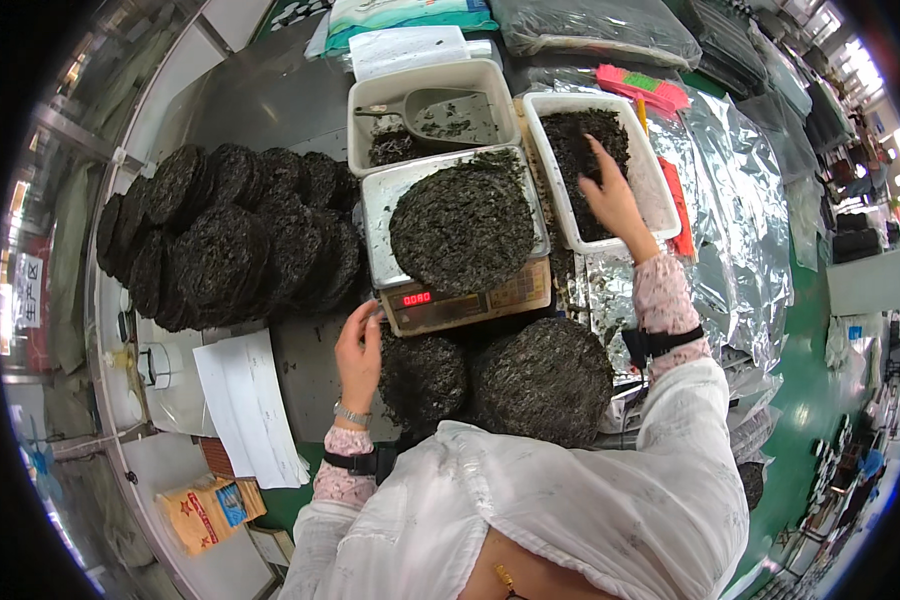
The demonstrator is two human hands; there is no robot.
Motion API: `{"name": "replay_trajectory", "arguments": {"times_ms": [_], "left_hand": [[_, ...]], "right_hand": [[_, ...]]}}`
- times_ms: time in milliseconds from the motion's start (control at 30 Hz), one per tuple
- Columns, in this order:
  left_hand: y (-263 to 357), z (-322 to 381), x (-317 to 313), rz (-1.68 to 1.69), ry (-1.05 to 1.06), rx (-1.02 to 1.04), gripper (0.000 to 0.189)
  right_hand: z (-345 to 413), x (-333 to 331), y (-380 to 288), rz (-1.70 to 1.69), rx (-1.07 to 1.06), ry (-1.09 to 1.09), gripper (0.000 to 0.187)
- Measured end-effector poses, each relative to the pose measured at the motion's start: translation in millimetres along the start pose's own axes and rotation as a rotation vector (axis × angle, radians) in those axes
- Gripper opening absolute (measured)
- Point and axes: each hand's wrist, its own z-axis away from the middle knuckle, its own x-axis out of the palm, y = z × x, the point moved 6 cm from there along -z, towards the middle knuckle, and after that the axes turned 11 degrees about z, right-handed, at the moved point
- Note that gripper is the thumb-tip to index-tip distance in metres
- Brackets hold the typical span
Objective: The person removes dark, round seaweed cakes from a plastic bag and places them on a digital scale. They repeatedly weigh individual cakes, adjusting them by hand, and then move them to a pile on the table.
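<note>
A round dark cake of dried seaweed (pixel 465 225) lies on the metal pan (pixel 379 247) of a digital scale (pixel 469 300), whose red display is lit. My right hand (pixel 613 196) reaches into a white plastic tub (pixel 660 206) of loose dark flakes (pixel 570 157), thumb and fingers apart; nothing shows in it. At the scale's left front corner is my left hand (pixel 361 349), fingers slightly bent and holding nothing that shows. Two more stacks of round cakes, a smaller one (pixel 424 379) and a larger one (pixel 546 381), lie between the scale and my body.
Several stacks of dark round cakes (pixel 221 255) cover the left of the metal table. A second white tub (pixel 427 75) with a scoop (pixel 450 116) stands behind the scale. A pink brush (pixel 645 86) and silvery plastic bags (pixel 735 225) lie right; white paper sheets (pixel 247 409) lie left.
</note>
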Motion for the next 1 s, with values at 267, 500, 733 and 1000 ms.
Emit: {"name": "replay_trajectory", "arguments": {"times_ms": [267, 500, 733, 1000], "left_hand": [[20.4, 4.4, 11.7, 0.030, -0.087, 0.028, 0.034], [1.0, 15.5, -21.3, 0.109, 0.029, -0.009, 0.031], [-8.7, 18.3, -25.7, 0.142, 0.032, -0.007, 0.031], [-17.1, 16.0, -27.0, 0.130, 0.014, -0.051, 0.032]], "right_hand": [[26.5, 56.2, -173.4, 0.404, -0.290, -0.495, 0.113], [5.6, 15.7, -144.1, 0.178, -0.228, -0.372, 0.084], [-0.4, 42.7, -164.4, 0.081, -0.277, -0.393, 0.069], [-26.6, 90.1, -173.8, 0.215, -0.397, -0.388, 0.053]]}}
